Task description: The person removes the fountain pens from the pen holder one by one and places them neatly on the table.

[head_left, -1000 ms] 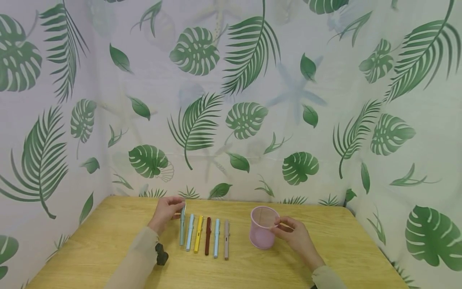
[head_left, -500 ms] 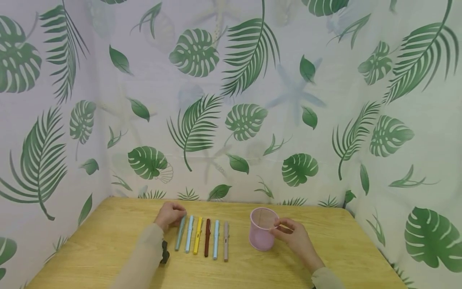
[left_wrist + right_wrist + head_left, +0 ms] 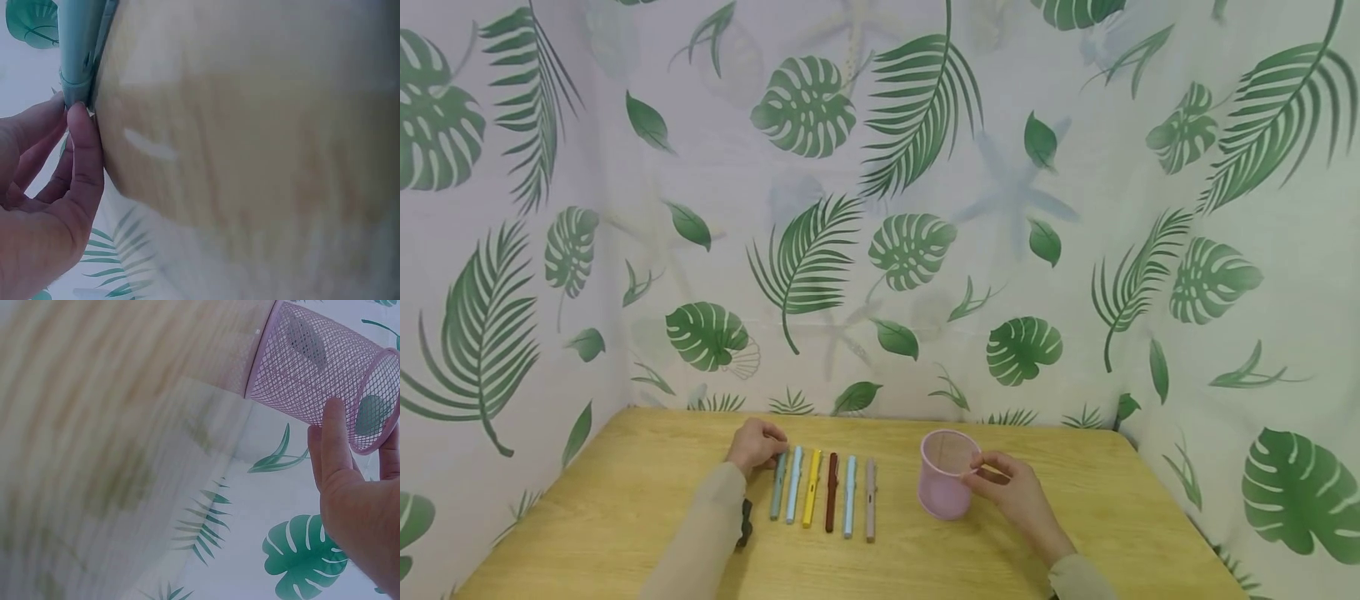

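My left hand (image 3: 757, 445) pinches the far end of a grey-green pen (image 3: 778, 487), the leftmost in a row on the table. In the left wrist view, thumb and fingertip meet at the end of this pen (image 3: 80, 50). To its right lie a light blue pen (image 3: 793, 486), a yellow pen (image 3: 812, 488), a dark red pen (image 3: 831, 492), another light blue pen (image 3: 849, 497) and a taupe pen (image 3: 870, 500). My right hand (image 3: 1011, 490) grips the rim of an upright pink mesh pen holder (image 3: 942, 493); the right wrist view shows its mesh wall (image 3: 306, 369) between fingers and thumb.
The wooden table (image 3: 895, 575) ends at the back against a white curtain (image 3: 925, 367) printed with green leaves. More of this curtain hangs on the left and right sides.
My left hand has lowered the grey-green pen toward the table and turned it; its near end swung left, then back right, roughly in line with the others. The right hand and pen holder stay put.
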The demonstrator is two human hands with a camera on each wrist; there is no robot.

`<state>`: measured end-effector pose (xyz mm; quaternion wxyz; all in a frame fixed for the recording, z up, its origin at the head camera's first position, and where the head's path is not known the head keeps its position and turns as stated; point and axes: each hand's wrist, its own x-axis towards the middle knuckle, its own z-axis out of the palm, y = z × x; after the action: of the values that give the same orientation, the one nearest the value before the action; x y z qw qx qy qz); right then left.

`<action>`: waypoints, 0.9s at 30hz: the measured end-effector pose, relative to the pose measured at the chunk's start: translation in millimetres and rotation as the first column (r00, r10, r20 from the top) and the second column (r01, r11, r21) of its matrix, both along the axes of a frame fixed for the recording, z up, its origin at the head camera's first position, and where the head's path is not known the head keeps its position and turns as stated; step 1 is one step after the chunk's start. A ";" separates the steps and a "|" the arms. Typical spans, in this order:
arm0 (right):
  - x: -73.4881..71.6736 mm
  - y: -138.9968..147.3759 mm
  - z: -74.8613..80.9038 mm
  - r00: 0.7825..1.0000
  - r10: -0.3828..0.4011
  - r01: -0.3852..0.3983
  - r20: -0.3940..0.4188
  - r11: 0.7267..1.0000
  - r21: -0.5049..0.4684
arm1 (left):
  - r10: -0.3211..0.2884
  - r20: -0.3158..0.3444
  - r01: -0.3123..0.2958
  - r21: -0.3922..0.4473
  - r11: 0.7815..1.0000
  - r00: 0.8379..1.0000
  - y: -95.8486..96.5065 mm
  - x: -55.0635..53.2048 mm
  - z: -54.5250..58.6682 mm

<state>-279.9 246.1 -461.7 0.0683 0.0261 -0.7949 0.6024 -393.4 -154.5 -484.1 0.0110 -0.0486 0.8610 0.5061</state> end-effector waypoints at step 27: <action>0.6 1.4 -0.7 1.000 0.011 -0.010 0.016 1.000 -0.005 | -0.077 0.049 0.074 0.072 0.995 0.996 -6.1 5.1 2.1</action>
<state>-279.3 247.4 -462.4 0.0587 0.0251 -0.7938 0.6049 -388.3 -160.6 -481.9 0.0539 -0.0287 0.8434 0.5338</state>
